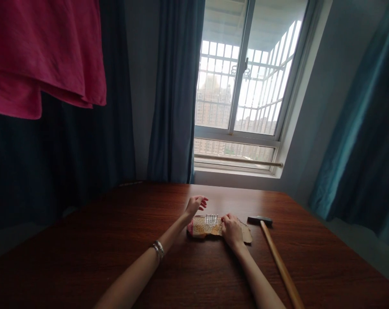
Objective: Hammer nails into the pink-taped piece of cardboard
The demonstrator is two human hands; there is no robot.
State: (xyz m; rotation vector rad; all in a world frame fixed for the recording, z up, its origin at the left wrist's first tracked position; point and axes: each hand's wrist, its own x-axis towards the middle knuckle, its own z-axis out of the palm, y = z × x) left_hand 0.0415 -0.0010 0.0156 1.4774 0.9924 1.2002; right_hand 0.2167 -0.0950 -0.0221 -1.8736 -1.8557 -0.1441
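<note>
Nearest the camera, 2 bare forearms [133,274] reach over a brown wood-grain desk [85,257], the left one wearing bracelets [158,249]. Centred between them, flat on the desk, lies a speckled, ragged-edged slab [199,228], with a row of upright nails [212,219] at its middle. The right hand [233,231] rests across the slab just right of the nails, its grip bent; how firmly it holds is unclear. The left hand [194,206] is by the slab's left end, its grip loosely curled; I cannot tell whether it holds anything. Right of the slab lies a wooden-handled hammer [278,259]. Beyond are blue curtains [176,94] and a barred window [241,96]; pink cloth [52,56] hangs upper left.
</note>
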